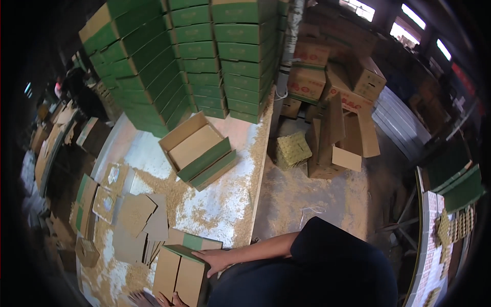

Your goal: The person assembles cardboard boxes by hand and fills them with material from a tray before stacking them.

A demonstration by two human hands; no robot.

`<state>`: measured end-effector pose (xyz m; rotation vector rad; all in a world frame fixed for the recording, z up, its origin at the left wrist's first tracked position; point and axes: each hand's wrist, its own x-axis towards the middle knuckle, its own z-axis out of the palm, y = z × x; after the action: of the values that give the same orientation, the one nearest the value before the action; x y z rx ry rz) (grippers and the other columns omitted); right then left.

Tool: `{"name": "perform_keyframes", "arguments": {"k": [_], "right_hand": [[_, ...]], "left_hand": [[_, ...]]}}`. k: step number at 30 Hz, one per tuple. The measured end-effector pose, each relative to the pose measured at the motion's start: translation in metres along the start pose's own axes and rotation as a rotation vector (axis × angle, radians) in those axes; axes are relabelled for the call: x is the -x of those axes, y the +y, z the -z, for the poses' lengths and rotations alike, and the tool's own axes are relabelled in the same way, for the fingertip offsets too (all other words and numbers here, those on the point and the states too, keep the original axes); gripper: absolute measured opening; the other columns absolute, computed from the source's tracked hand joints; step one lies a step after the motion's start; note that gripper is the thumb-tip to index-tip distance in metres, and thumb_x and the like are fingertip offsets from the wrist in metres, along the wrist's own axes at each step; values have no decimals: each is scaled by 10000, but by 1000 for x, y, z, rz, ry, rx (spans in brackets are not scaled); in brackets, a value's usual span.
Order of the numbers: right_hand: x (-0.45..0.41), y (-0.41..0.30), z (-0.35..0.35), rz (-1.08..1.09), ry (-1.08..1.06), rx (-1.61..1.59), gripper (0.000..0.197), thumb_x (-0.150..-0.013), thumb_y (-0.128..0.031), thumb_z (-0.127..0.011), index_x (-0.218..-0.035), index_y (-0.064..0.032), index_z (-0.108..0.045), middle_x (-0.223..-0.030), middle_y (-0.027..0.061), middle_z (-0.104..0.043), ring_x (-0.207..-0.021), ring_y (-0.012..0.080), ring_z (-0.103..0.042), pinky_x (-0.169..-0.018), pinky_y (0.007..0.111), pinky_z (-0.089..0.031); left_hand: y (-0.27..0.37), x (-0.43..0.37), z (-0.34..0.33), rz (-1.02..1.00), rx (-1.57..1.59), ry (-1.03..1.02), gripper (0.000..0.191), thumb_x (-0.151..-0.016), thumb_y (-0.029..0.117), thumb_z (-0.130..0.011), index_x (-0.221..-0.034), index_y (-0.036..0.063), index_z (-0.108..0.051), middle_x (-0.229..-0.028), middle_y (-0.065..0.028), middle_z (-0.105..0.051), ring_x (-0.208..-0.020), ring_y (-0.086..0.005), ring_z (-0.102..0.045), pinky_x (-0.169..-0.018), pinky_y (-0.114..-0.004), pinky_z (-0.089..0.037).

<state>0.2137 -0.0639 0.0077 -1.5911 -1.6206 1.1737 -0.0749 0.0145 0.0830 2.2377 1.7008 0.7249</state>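
In front of me is a brown cardboard carton (188, 274) with its two top flaps folded in, meeting at a dark seam. My right hand (216, 261) holds its far end, fingers over a green-printed flap (180, 251) and thumb down the side. At the lower picture edge my left hand (172, 300) grips the near end; only its fingers and thumb show. A dark finger-shaped patch (141, 298) lies beside it, and I cannot tell what it is. Another carton piece with a green band (193, 241) stands just beyond my right hand.
Flat cardboard sheets (132, 226) lie on the sawdust-strewn table (215, 207). An open green-and-brown carton (197, 147) sits farther off, before tall stacks of green cartons (238, 69). Past the table edge are egg trays (293, 149), an open box (333, 153) and a post (285, 65).
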Motion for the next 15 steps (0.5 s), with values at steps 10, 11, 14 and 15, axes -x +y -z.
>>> {"name": "perform_keyframes", "arguments": {"k": [10, 11, 14, 15], "right_hand": [[-5, -78, 94, -74, 310, 261, 619, -756, -641, -702, -1176, -185, -701, -834, 170, -716, -774, 369, -694, -732, 444, -553], [-5, -103, 109, -138, 266, 248, 597, -783, -653, -673, -1142, -180, -726, -833, 166, -717, -777, 363, -699, -727, 438, -552], [-21, -109, 97, -77, 159, 311, 570, -806, -646, -655, -1070, -151, -754, -820, 152, -722, -769, 355, -703, -717, 443, -550], [-27, -96, 82, -87, 195, 317, 584, -815, -630, -657, -1134, -146, -729, -797, 146, -721, -755, 353, -703, -717, 450, -547]], "left_hand": [[21, -56, 45, 172, 581, -256, 315, -977, 144, -603, -1214, -54, -664, -1294, -179, -646, -1207, -236, -591, -1064, -345, -420], [22, -63, 52, 226, 662, -321, 317, -985, 178, -601, -1197, -43, -680, -1255, -161, -673, -1187, -220, -600, -1053, -327, -421], [-22, -53, 39, 327, 764, -321, 373, -1026, 277, -533, -1156, -23, -712, -1123, -126, -723, -1033, -182, -639, -956, -306, -467], [-31, -44, 38, 363, 758, -276, 373, -1026, 277, -533, -1156, -23, -712, -1123, -126, -723, -1033, -182, -639, -956, -306, -467]]}}
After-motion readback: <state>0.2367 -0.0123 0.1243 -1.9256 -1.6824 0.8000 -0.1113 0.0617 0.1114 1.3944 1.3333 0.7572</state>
